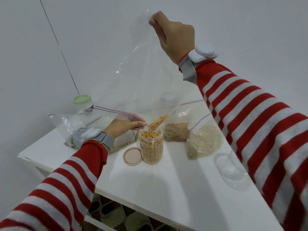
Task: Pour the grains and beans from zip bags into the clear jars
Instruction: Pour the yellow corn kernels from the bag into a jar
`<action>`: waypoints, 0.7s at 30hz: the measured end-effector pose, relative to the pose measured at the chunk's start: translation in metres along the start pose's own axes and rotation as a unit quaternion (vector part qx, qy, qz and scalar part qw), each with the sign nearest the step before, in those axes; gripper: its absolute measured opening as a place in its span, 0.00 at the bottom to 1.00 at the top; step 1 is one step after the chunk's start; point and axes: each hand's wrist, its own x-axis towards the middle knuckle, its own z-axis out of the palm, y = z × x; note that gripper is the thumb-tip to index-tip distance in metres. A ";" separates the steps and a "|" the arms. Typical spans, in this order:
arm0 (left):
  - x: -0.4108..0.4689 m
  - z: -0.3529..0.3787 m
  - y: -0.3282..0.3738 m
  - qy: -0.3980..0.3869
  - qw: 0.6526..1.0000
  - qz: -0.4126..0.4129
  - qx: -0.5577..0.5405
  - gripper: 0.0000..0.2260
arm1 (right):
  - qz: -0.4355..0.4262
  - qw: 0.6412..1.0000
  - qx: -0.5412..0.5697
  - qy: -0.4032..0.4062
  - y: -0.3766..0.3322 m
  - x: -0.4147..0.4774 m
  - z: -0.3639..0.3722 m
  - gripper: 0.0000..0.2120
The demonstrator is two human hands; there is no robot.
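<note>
right hand (175, 34): raised high, my thumb and fingertips pressed together in a pinch on the bottom corner of the zip bag (133, 72), the other fingers curled in
left hand (124, 126): low beside the jar's mouth, my thumb and fingers pinching the bag's zip edge with its red and blue stripe
zip bag: thin clear plastic, glossy and creased, hanging mouth down between my two hands, its lowest corner right over the jar (151, 144)
split peas (158, 122): small, dry and yellow, a last heap in that lowest corner, spilling into the jar
jar: clear plastic cylinder, upright on the white table (166, 189), full of peas nearly to the neck
lid (132, 155): round, pale pink, flat on the table, touching the jar's foot on the left
bag of round beans (176, 132): clear, slumped, beige pellets, just behind the jar on the right
bag of rice (203, 140): clear, crinkled, fine pale grains, beside the beans
green-lidded jar (82, 101): far left corner, behind the zip edge
empty jar (231, 170): clear, seemingly on its side, partly hidden by my right sleeve (250, 122)
</note>
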 end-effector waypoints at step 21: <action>-0.006 0.021 0.005 -0.012 0.990 0.138 0.000 0.10 | 0.062 0.994 0.014 -0.092 -0.001 -0.012 0.001 0.17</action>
